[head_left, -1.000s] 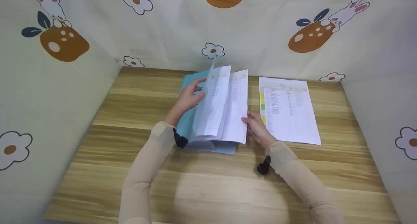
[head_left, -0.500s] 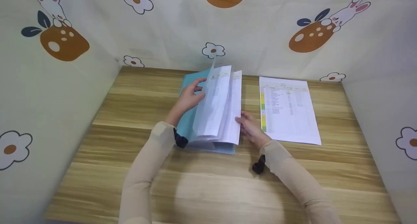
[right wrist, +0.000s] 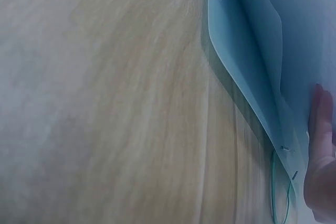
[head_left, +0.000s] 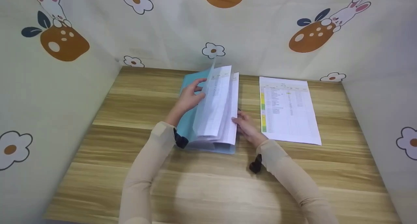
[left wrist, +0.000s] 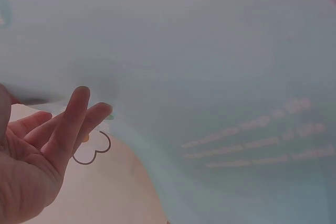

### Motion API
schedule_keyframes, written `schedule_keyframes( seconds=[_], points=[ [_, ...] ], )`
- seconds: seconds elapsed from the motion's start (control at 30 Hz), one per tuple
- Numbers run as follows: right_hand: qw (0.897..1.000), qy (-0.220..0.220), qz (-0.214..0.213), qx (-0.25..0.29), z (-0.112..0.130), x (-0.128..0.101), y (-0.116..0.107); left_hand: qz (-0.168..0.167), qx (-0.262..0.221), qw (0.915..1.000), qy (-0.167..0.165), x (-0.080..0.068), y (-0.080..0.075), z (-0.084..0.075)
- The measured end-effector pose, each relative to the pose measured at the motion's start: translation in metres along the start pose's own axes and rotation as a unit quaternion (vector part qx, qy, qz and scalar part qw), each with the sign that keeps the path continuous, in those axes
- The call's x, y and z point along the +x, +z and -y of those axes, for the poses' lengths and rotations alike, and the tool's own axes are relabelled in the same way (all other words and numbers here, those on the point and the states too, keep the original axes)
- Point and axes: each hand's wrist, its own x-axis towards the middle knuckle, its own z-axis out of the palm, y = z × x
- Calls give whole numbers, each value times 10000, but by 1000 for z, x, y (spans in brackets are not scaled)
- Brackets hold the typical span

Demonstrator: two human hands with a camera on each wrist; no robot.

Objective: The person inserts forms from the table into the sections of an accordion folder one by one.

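A light blue folder lies open on the wooden table near the back wall. Several clear sleeves and printed pages stand up from it. My left hand props these leaves from the left; the left wrist view shows its fingers straight against a translucent sheet. My right hand pinches the right edge of the outermost white page, which stands steeply against the others. The right wrist view shows the folder's blue cover on the tabletop and my fingers beside it.
A loose printed sheet with green and yellow marks lies flat to the right of the folder. Fabric walls printed with flowers and rabbits close in the table on the left, back and right. Bare wood spreads towards the front edge.
My right hand has moved left, swinging the outermost white page up against the raised stack. The left hand and the loose sheet have stayed put.
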Motion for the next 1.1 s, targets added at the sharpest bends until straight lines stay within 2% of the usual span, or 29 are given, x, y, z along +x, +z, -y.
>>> schedule_keyframes(
  seconds=[0.13,0.33,0.53,0.6,0.77,0.83,1.1],
  points=[
    [10000,-71,-12,-54,-2,2,2,-2,-13,10000,19,0,0,0],
    [9991,-58,-79,-415,-3,3,2,-32,53,10000,13,-1,0,0],
    [9981,45,-313,-520,0,-1,-1,-18,27,10000,33,0,0,-1],
    [9982,69,-360,-484,5,-5,0,-27,21,10000,80,-7,-1,-12],
    [9981,-4,-384,-472,5,-5,1,-83,47,9998,148,-6,0,-11],
    [9982,-51,-402,-446,1,-2,1,-97,57,9998,140,1,1,0],
    [9982,-132,-367,-451,0,0,9,13,12,10000,-13,-1,1,-1]
  ],
)
